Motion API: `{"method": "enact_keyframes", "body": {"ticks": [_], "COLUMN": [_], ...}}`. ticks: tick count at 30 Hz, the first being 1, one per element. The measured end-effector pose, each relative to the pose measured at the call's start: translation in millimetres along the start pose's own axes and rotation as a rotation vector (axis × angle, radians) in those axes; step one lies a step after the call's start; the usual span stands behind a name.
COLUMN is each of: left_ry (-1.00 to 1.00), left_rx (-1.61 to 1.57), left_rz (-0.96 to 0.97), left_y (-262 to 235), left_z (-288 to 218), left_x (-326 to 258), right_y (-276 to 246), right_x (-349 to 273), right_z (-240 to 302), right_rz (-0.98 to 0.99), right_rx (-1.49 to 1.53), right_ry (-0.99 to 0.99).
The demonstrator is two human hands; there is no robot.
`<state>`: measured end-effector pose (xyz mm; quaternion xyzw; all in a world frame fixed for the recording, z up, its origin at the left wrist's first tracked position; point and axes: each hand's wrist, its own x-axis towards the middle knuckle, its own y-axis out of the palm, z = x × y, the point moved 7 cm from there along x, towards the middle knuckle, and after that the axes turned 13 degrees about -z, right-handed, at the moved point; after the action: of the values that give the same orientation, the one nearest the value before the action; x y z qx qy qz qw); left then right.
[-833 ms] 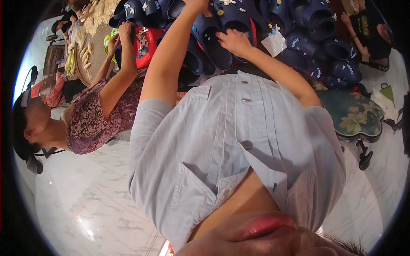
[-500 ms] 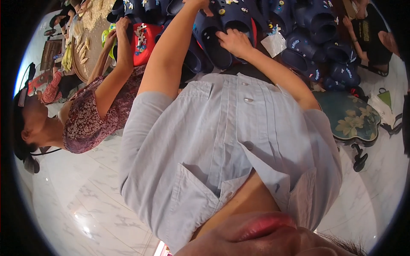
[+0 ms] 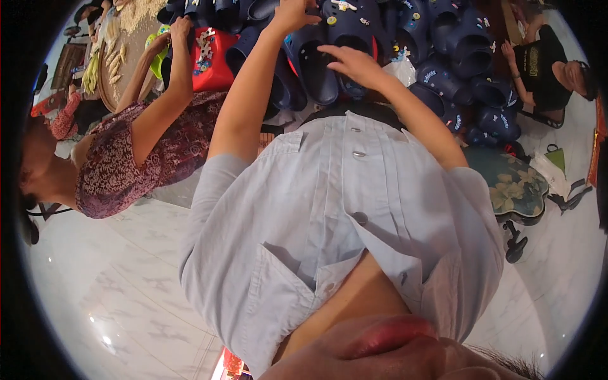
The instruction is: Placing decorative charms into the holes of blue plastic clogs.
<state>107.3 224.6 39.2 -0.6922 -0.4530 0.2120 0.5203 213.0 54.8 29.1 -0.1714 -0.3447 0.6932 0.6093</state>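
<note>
Both my hands reach over a dark blue clog with small holes in its top, in the middle of many similar clogs. At the upper edge of the picture my left hand is partly cut off; its visible fingers are apart beside the clog's far end. My right hand hovers over the clog's right side, index finger stretched toward it and thumb apart, with nothing seen in it. To the right of that clog, another dark blue clog carries small charms.
Left of me a person in a patterned top works beside a red clog with charms. More dark blue clogs are piled at right, near a clear plastic bag. A flowered stool seat stands at right; another person in black sits beyond.
My left hand has come nearer, showing more of itself. My right hand has lifted off the clog's edge, its index finger now stretched out. The view has shifted slightly.
</note>
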Motion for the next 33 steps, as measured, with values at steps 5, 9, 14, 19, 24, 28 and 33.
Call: {"method": "enact_keyframes", "body": {"ticks": [5,9,14,19,24,28,33], "left_ry": [0.144,-0.035,-0.045,0.034,0.054,0.063,0.144], "left_rx": [-0.273,-0.273,-0.342,-0.366,-0.285,-0.283,-0.13], "left_rz": [-0.501,-0.58,-0.657,-0.58,-0.452,-0.291,-0.313], "left_y": [-44,-49,-52,-38,-23,-1,9], "left_z": [-1,9,-27,-55,-78,-82,-89], "left_x": [-66,-114,-147,-164,-149,-142,-137], "right_y": [-51,-55,-15,10,5,2,-4], "right_x": [-20,-36,-56,-51,-49,-52,-53], "right_z": [-4,-25,-28,-3,1,-1,-2], "right_rz": [-0.281,-0.306,-0.122,-0.027,-0.065,-0.08,-0.104], "right_rx": [0.175,0.05,-0.346,-0.618,-0.591,-0.506,-0.413], "right_ry": [0.024,0.015,-0.357,-0.395,-0.35,-0.299,-0.274]}}
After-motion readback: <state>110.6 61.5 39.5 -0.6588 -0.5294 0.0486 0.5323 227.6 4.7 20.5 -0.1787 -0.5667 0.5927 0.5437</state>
